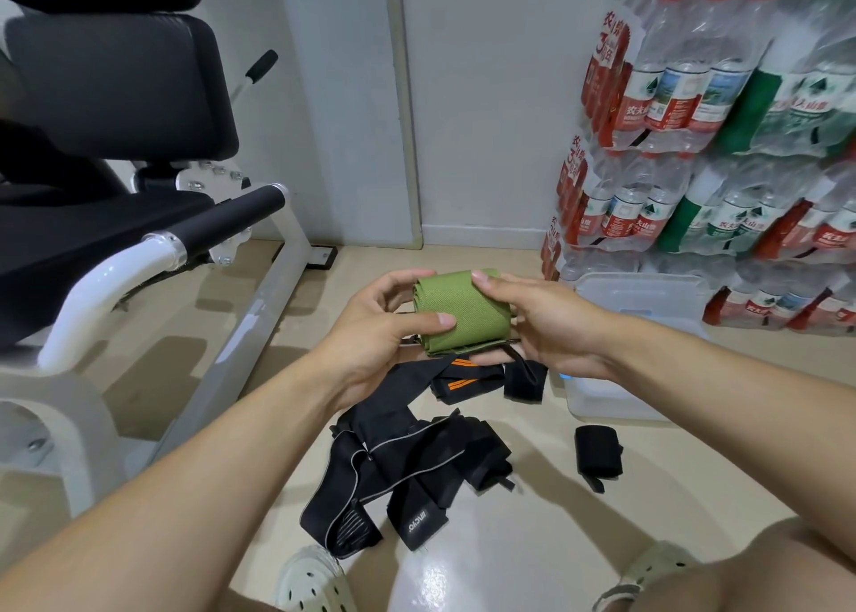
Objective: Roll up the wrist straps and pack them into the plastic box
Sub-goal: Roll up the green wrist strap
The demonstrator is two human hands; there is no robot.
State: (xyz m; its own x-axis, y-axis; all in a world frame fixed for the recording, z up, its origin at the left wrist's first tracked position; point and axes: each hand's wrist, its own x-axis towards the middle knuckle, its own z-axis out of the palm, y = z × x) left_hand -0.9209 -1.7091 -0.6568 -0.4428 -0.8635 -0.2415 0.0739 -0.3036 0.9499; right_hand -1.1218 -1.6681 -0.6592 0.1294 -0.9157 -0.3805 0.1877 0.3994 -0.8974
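Box (644,296) right of straps (407,468) (floor)

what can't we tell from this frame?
- Plastic box contents: right hand and forearm cover its near side, translucent walls blur the rest.
- Green strap tail end: hidden behind both hands; left hand grips it too.
- Black strap pile: count unclear, tangled.

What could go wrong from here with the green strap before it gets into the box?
1. The green strap is only held rolled by the left hand and right hand; easing the grip may let it unwind.
2. Its loose end hangs at the bottom and could catch on the pile of black straps below.
3. The plastic box sits to the right behind the right arm, so the move is partly blind.
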